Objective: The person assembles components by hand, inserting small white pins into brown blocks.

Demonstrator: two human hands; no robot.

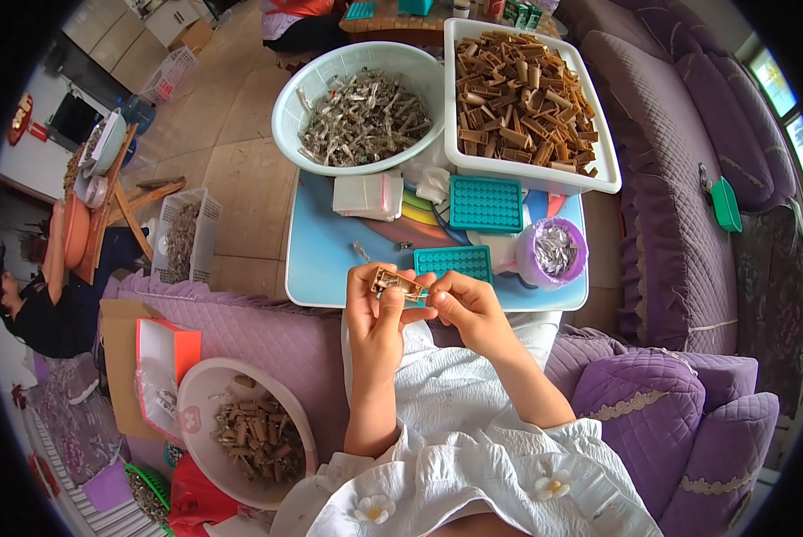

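Head view: left hand [376,320] fingers grip a brown casing [396,284], seemingly steadying it for the right hand [473,311], fingers closed at its end; teal trays [486,204] sit handy.

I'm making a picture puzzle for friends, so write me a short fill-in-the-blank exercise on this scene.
The small brown piece is held chiefly by the ____ hand.
On the blue table lie ____ teal trays.
The rectangular white tub stands to the ____ of the round basket.

Missing words: left; two; right.
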